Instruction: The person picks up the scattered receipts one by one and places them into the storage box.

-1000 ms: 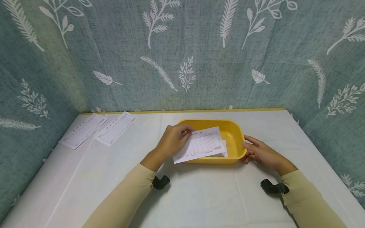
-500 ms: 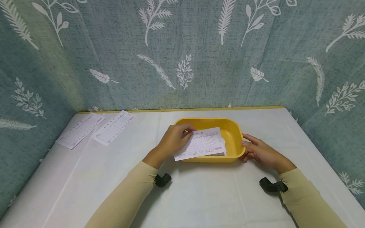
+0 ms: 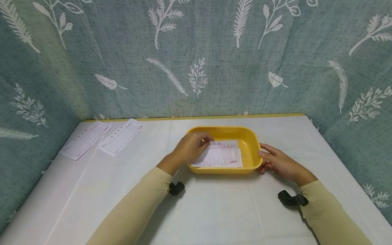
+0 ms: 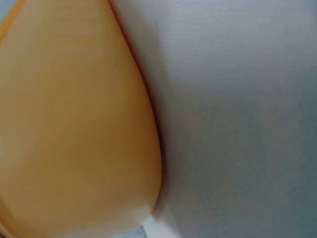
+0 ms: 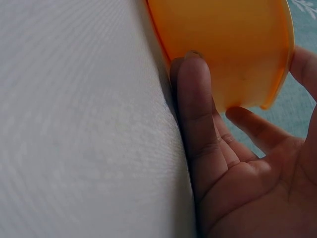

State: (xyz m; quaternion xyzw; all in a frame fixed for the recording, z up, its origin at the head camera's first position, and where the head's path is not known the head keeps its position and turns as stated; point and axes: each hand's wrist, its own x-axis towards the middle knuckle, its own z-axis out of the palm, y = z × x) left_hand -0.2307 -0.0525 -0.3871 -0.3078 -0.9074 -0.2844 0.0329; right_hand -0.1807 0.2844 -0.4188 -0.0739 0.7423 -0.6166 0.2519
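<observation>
In the head view, a yellow plastic tray [image 3: 250,149] stands on the white-covered table. My left hand [image 3: 191,148] reaches over its left end and pinches the upper left part of a printed paper form [image 3: 218,154]. The form lies low inside the tray, over another sheet whose edge shows at the right. My right hand [image 3: 280,165] holds the tray's right end. In the right wrist view, the thumb touches the rim and the other fingers lie against the outer wall [image 5: 233,44]. Only the tray's outer side [image 4: 74,124] and the cloth show in the left wrist view.
Two more printed forms, a left one [image 3: 85,140] and a right one [image 3: 121,137], lie at the table's far left. A leaf-patterned green curtain [image 3: 171,85] borders the white tabletop [image 3: 214,207] at the back and sides.
My left hand has moved slightly right and lowered the form, which stuck out over the tray's front rim and now lies inside. My right hand stays at the tray's right end.
</observation>
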